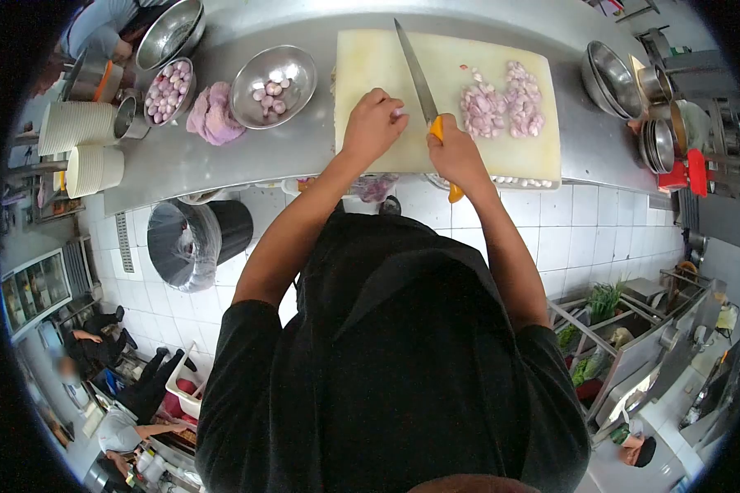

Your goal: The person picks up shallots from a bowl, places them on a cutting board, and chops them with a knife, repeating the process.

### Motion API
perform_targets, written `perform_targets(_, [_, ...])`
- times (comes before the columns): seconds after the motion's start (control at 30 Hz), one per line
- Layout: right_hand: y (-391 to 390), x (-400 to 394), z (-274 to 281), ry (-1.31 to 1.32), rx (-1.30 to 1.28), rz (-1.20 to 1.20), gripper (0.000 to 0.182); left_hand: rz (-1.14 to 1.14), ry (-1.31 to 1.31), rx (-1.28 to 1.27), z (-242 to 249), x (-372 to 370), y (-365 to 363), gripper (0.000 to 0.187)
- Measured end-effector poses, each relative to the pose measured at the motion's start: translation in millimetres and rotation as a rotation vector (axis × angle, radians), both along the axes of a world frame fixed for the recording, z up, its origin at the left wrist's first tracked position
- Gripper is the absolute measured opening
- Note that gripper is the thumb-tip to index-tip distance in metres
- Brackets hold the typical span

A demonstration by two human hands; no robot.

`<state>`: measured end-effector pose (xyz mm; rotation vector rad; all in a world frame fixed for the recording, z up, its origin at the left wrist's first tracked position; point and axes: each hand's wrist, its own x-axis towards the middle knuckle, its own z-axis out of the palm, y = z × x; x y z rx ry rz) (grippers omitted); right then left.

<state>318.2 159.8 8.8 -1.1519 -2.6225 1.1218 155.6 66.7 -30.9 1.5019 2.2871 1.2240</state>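
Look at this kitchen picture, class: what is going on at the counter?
A person stands at a steel counter over a pale cutting board. The right hand grips a yellow-handled knife, blade on the board. The left hand pins a small shallot beside the blade. A pile of cut shallot pieces lies on the board's right side. To the left, two metal bowls hold peeled shallots.

The counter (pixel 247 156) is brushed steel with a dull sheen. The bowls (pixel 273 76) on it are shinier polished metal. The cutting board (pixel 370 62) looks like matt pale plastic, the knife (pixel 419 82) has a bright steel blade and glossy orange plastic grip, and the pink cloth (pixel 212 113) looks soft and crumpled.
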Motion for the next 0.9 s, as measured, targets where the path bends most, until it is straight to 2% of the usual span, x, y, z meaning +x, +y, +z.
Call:
perform_targets(0.1, [-5.0, 4.5, 7.8, 0.02, -0.019, -0.005, 0.03, 0.025, -0.044, 0.039, 7.4, 0.7, -8.5, 0.029])
perform_targets(0.3, [-16.8, -4.0, 19.2, 0.016, -0.045, 0.017, 0.032, -0.024, 0.07, 0.09, -4.7, -8.6, -17.0, 0.02])
perform_targets(0.4, [-17.7, -8.3, 17.6, -0.028, -0.047, 0.027, 0.033, -0.015, -0.017, 0.143, -5.9, -7.3, -16.6, 0.012])
perform_targets(0.6, [-17.9, -10.8, 15.1, -0.099, -0.037, 0.043, 0.034, 0.041, -0.067, 0.135, 16.0, -8.4, -42.1, 0.012])
perform_targets(0.7, [-14.5, -8.8, 9.8, -0.1, -0.011, 0.048, 0.034, 0.137, -0.161, 0.101, 54.2, -13.6, -95.7, 0.013])
perform_targets(0.77, [-10.6, -7.0, 0.0, -0.073, 0.022, 0.067, 0.034, 0.282, -0.144, 0.083, 69.1, -27.9, -145.5, 0.013])
perform_targets(0.83, [-8.5, -7.1, 1.3, -0.084, -0.081, 0.045, 0.034, 0.454, -0.05, 0.106, 72.3, -55.3, -205.9, 0.014])
perform_targets(0.9, [-8.3, -8.8, 3.6, -0.096, -0.136, 0.033, 0.034, 0.632, 0.163, 0.041, 69.3, -99.2, -286.1, 0.02])
